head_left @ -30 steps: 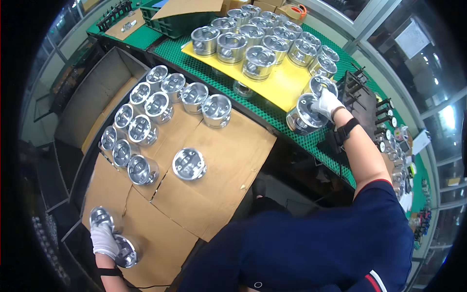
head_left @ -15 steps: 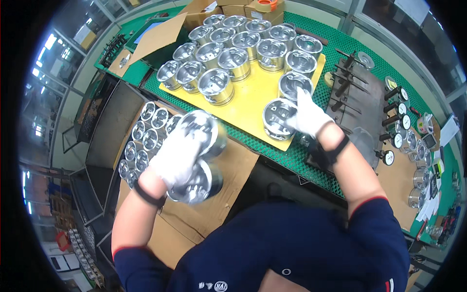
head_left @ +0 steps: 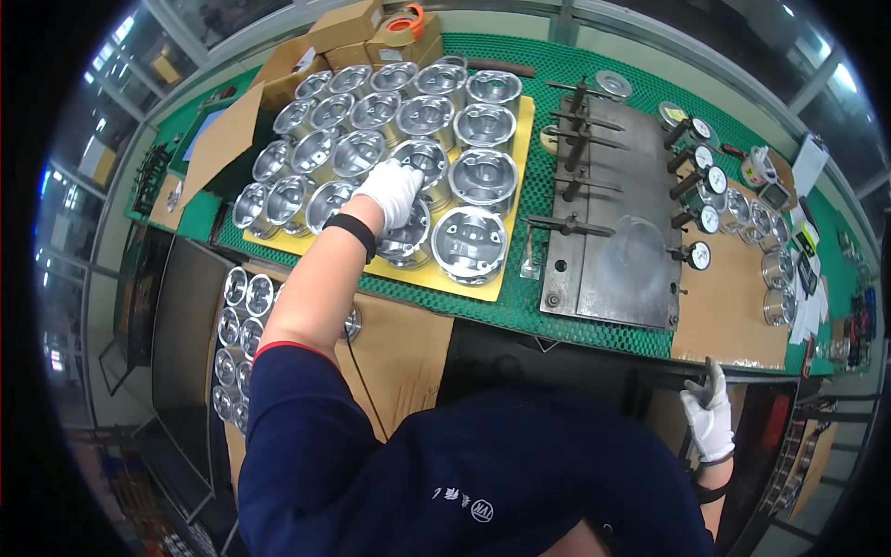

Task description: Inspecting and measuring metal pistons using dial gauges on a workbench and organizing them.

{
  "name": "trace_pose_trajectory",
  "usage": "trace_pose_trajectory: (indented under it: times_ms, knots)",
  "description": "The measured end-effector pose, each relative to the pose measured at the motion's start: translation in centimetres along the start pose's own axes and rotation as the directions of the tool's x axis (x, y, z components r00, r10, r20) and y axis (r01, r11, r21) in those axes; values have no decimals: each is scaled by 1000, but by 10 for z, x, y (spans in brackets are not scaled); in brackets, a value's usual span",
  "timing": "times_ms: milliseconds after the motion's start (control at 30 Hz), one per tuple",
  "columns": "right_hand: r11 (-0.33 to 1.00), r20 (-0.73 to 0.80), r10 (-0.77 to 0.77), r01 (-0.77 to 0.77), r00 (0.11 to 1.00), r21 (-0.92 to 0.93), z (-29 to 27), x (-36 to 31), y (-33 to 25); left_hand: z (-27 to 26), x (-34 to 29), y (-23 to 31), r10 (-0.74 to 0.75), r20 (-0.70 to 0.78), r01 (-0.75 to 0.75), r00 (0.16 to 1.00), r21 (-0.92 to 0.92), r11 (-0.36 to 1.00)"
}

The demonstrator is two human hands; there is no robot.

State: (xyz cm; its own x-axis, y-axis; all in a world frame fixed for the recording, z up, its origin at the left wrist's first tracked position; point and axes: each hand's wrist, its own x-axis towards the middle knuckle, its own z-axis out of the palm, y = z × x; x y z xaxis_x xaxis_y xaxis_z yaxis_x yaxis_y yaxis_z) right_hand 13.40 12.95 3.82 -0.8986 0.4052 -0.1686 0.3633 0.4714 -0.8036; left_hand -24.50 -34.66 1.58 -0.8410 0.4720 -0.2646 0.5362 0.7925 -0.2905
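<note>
Shiny metal pistons (head_left: 470,245) stand in rows on a yellow board (head_left: 464,284), hollow side up. My left hand (head_left: 393,192), in a white glove, reaches in among them. Its fingers are curled over the rim of a piston (head_left: 405,239) in the front part of the group. Part of that piston is hidden under the hand, and another piston (head_left: 422,161) touches the fingertips behind it. My right hand (head_left: 709,420), gloved in white with grey fingertips, is at the bench's front edge on the right. Its fingers are stretched out with nothing in them.
A dark metal plate fixture (head_left: 613,232) with rods and clamps sits right of the board. Dial gauges (head_left: 707,219) line its right side. More pistons stand on cardboard (head_left: 733,316) at right and on a lower surface (head_left: 399,348) at left. Cardboard boxes (head_left: 343,28) are behind.
My left hand has carried two pistons from the lower left to the yellow board. My right hand has left the board's pistons and moved right and down. The view has shifted rightward.
</note>
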Motion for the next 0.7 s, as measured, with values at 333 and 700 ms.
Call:
trace_pose_trajectory:
  times_ms: [333, 700]
  knots:
    - [975, 544, -121, 202, 830, -92, 100, 34, -76, -161, -195, 43, -168, -565, -278, 808, -617, 736]
    - [721, 945, -244, 692, 218, 26, 229, 54, -165, -202, -413, 70, 28, -703, -640, 711, -629, 441]
